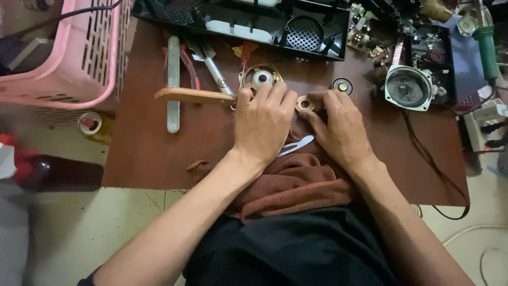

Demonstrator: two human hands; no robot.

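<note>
Left hand grips a wooden handle; right hand pinches a brass ring

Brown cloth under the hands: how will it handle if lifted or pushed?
The brown cloth lies in soft folds, so it is probably floppy. It hangs over the table edge, so a push would likely bunch it rather than slide it. It looks light.

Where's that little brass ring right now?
In the head view the brass ring sits on the brown table near its middle, pinched between the fingertips of the left hand and right hand, just left of a small round speaker part.
</note>
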